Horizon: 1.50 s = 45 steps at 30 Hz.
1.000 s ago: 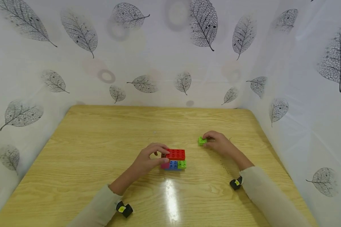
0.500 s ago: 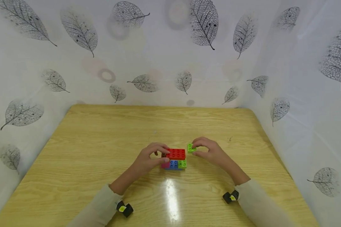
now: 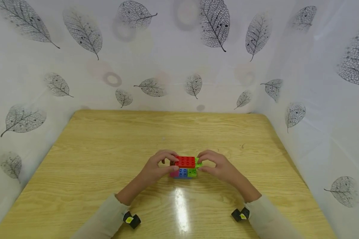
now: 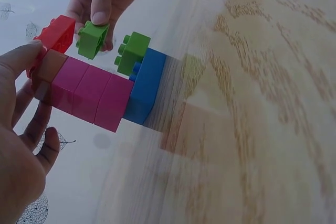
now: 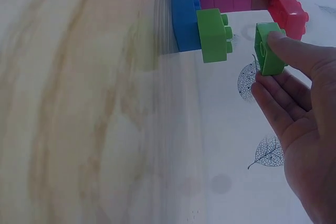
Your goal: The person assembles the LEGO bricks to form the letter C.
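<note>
A toy brick tower stands on the table. Its base is a blue brick, bearing a column of pink bricks at one end and a green brick at the other. A brown brick tops the pink column, and a red brick juts rightward from above it. My left hand grips the upper left end of this tower, thumb by the red and brown bricks. Between thumb and fingers, my right hand pinches a second green brick, held above the lower green one with a gap between.
The wooden table extends all round the tower, with a bright reflection in front. A pale leaf-patterned curtain encloses its back and sides. Each wrist carries a small black camera.
My right hand has brought the green brick leftward and nearer to me, up to the tower's right side. The left hand has stayed in place on the tower.
</note>
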Tool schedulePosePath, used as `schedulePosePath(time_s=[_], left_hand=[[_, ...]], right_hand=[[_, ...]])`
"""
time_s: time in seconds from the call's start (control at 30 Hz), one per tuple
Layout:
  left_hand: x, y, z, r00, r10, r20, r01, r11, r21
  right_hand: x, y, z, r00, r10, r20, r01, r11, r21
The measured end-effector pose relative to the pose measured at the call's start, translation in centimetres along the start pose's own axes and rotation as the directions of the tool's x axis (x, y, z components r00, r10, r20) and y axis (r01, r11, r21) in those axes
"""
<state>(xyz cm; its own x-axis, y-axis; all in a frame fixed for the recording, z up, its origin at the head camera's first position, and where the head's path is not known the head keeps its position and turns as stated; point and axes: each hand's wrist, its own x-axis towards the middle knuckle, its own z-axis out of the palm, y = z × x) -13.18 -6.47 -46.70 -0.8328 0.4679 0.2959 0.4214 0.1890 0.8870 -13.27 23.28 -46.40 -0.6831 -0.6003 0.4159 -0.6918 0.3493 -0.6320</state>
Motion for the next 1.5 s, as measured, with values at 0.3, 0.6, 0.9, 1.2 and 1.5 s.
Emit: schedulePosePath(time_s=[0.3,0.6,0.9,1.2,1.5], left_hand=[[0.1,0.2,0.0,0.998,-0.062,0.005,0.062,0.998,0.004],[0.1,0.0,0.4,0.999,-0.038,-0.024,0.038,0.999,0.012],[0.2,0.3,0.4,0.998,-0.046,-0.035,0.047,0.998,0.029],[0.1,0.3,0.5,0.999,0.023,-0.031,-0.023,1.000,-0.007],[0.0,0.3,0.2,1.000,0.011,0.003,-0.011,1.000,0.012]], right_hand=[[0.0,-0.5,0.4,0.999,-0.043,-0.011,0.043,0.999,-0.015],[0.1,-0.9,1.0,0.997,-0.060,-0.049,0.059,0.998,-0.033],[0.2,-1.0,1.5,0.992,-0.063,-0.114,0.054,0.996,-0.077],[0.2,-0.9,1.7,0.980,-0.112,-0.163,0.098,0.991,-0.089],[0.3,-0.9,1.4,0.974,-0.148,-0.172,0.141,0.989,-0.051]])
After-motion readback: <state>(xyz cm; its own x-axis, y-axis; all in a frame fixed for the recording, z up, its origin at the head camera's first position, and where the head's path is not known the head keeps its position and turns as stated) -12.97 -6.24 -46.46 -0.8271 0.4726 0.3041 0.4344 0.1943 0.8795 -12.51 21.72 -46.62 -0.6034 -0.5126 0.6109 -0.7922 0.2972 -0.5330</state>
